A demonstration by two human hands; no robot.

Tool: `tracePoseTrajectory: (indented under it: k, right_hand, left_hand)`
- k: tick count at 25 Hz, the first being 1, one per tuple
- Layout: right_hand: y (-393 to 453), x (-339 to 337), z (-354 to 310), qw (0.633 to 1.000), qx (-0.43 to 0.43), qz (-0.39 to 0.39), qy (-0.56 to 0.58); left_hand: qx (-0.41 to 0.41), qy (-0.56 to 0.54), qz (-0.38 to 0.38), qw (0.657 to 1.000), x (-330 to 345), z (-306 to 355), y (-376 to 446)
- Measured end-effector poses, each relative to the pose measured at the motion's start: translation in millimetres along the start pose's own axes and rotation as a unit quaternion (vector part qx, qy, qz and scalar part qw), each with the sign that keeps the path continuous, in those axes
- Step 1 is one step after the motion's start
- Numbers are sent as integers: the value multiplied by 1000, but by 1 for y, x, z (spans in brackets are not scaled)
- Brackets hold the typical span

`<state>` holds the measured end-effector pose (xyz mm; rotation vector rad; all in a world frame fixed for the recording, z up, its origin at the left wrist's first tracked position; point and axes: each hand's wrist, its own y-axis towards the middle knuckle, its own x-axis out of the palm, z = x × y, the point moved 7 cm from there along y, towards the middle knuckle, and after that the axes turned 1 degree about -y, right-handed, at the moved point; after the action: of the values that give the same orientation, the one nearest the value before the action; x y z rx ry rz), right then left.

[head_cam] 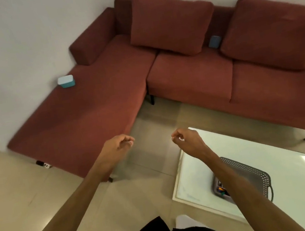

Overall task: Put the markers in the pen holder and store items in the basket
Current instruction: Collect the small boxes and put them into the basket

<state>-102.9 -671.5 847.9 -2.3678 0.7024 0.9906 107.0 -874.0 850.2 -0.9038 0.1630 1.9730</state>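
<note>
Two bare forearms reach forward from me, and I see my left hand [117,147] and right hand [186,139] held in the air over the beige tiled floor [22,206], fingers loosely curled inward, neither one holding anything. My right forearm crosses above the grey perforated plastic basket [251,176], which sits on the glossy white low table [293,153] below and behind the right hand; coloured items show inside it, too blurred to identify. Well beyond both hands, a white-lidded teal box [66,81] and a small grey-blue object [215,41] lie on the dark red sectional sofa [190,69].
</note>
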Motion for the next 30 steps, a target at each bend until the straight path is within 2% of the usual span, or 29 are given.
tracePoseTrajectory:
  k: [6,13,19,24,30]
  right_hand:
    - [56,23,-35,999,-7,-29,31]
    - [164,51,-55,997,-35,-74,16]
    - [301,35,-84,990,-55,-126,-44]
    - [423,41,-141,971,-132,-187,-63]
    - [571,110,-225,961,-138,-236,-29]
  left_hand:
    - [-29,1,-13,1000,-32,-34,22]
    - [-57,-11,-51,997,-46,-78,111]
    - [-122,-34,8,992,-107,-115,193]
    - [-206,-57,89,973,-169,-176,244]
    - [-297,-40,45,953,-231,-287,341]
